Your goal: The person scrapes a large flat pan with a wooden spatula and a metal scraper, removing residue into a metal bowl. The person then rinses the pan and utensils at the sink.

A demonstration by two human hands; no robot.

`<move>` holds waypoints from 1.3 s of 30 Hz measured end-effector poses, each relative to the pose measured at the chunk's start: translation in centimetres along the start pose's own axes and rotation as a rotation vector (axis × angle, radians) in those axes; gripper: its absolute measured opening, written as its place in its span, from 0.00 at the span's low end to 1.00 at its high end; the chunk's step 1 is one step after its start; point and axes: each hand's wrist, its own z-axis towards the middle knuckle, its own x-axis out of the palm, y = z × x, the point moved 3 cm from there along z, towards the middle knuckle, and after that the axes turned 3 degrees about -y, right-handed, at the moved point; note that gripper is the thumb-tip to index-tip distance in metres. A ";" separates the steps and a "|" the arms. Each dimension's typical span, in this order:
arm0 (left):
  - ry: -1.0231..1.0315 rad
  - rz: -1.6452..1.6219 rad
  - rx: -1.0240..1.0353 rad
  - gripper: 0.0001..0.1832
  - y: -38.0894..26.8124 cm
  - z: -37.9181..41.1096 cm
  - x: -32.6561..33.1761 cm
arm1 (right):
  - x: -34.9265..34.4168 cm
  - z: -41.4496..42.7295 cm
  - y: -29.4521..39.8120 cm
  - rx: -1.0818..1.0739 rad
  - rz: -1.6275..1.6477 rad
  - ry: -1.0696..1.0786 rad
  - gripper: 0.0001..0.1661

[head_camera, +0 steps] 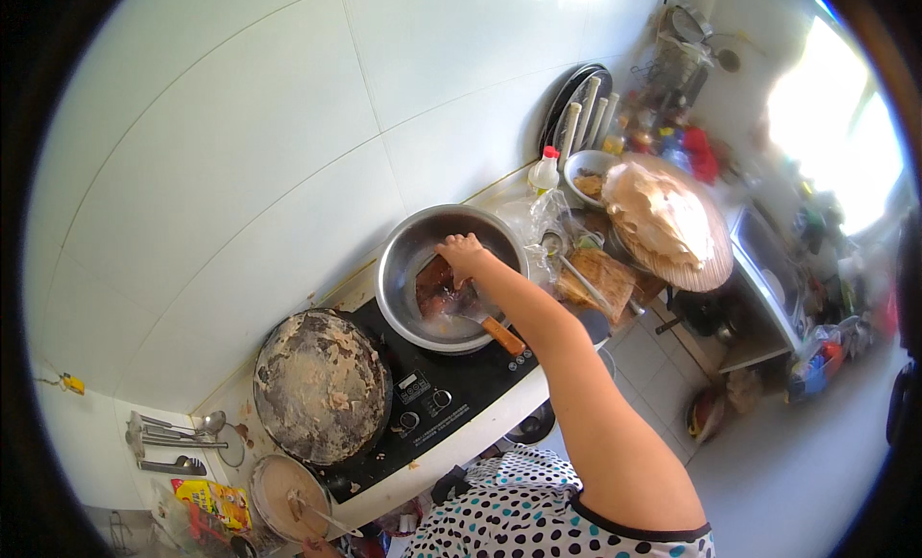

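My right arm reaches across to a stainless steel basin on the black cooktop. My right hand is inside it, over a dark reddish-brown thing in shallow, cloudy liquid. Whether the fingers grip anything is hidden. A tool with a wooden handle leans over the basin's near rim, its metal end inside. At the bottom edge, a small part of my left hand shows beside a bowl of pale brown batter. A light-coloured stirring utensil rests in that bowl; the left hand's grip is mostly cut off.
A round griddle crusted with dried batter covers the cooktop's left side. At right lie a ladle, folded brown flatbread and a ribbed round tray of thin pale sheets. A red-capped bottle stands by the wall.
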 end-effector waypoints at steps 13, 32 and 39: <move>0.025 -0.486 -0.239 0.22 4.5 1.1 5.3 | -5.6 -9.7 -8.0 0.219 0.879 -0.367 0.22; -0.062 -0.481 -0.143 0.16 5.3 -0.5 -3.3 | -9.4 -8.9 10.7 0.337 1.151 -0.646 0.15; -0.210 -0.547 -0.107 0.13 6.7 -0.4 -6.0 | -6.3 -7.1 25.7 0.193 0.694 -0.673 0.15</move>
